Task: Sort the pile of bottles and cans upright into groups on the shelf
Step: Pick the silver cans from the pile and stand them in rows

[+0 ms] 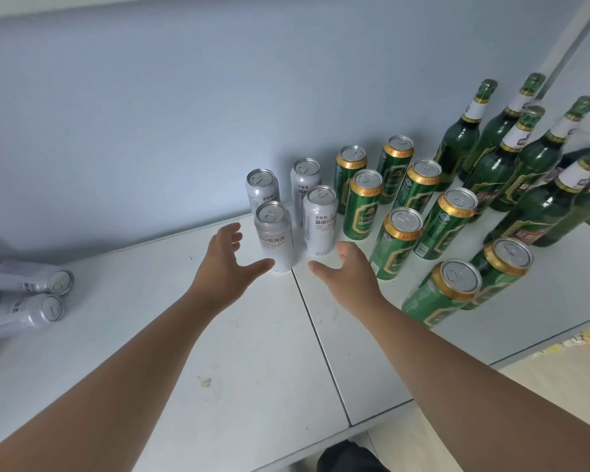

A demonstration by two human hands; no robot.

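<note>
1. Head view: four silver cans standing upright in a tight two-by-two block near the back of the white shelf [218, 335], by the pale wall; front-left silver can [275, 236] nearest both hands, pull-tab lid up, grey label with printed characters; front-right silver can [320, 221] just beside it, marked "CRAFT".
2. Left hand [227, 257] spread wide, holding nothing, thumb tip touching or nearly touching the lower side of the front-left silver can; cannot tell which.
3. Right hand [349, 272] likewise spread and empty, thumb pointing toward the same can, apart from it.
4. Right of the silver block, green cans [363, 206] with gold rims, eight in all, upright in staggered rows, closely packed.
5. Farther right, green glass bottles [498, 155] upright in a cluster, white neck labels, green foil caps, gold and red body labels.
6. At far left, well apart from the groups, two more silver cans [31, 298] lying on their sides, lids facing right, one just in front of the other.
7. Seam in the shelf surface running from the front-left silver can toward the near edge.
</note>
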